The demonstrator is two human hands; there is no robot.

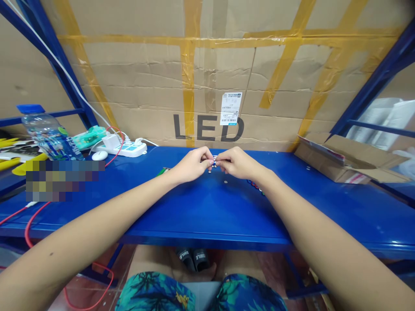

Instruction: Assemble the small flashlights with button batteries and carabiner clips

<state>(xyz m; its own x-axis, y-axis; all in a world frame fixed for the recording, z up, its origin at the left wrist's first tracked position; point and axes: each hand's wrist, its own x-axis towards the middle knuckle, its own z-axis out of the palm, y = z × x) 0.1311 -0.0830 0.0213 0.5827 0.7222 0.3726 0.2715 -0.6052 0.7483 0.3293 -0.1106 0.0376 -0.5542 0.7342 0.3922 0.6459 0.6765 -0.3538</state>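
Observation:
Both my hands meet over the middle of the blue metal table [207, 207]. My left hand [192, 165] and my right hand [236, 162] are closed in a pinch on one small metallic part [214, 160] held between the fingertips, just above the tabletop. The part is too small to name. A tiny round piece [225, 182] lies on the table below my right hand. Several small coloured pieces [256, 186] lie beside my right wrist, partly hidden by it. A green item [162, 172] peeks out by my left wrist.
A taped cardboard wall marked LED [207, 127] stands right behind the table. At the left are a white power strip [125, 148], a water bottle [48, 134], a green pack [89, 137] and a red cable [32, 218]. An open cardboard box [343, 160] sits at the right.

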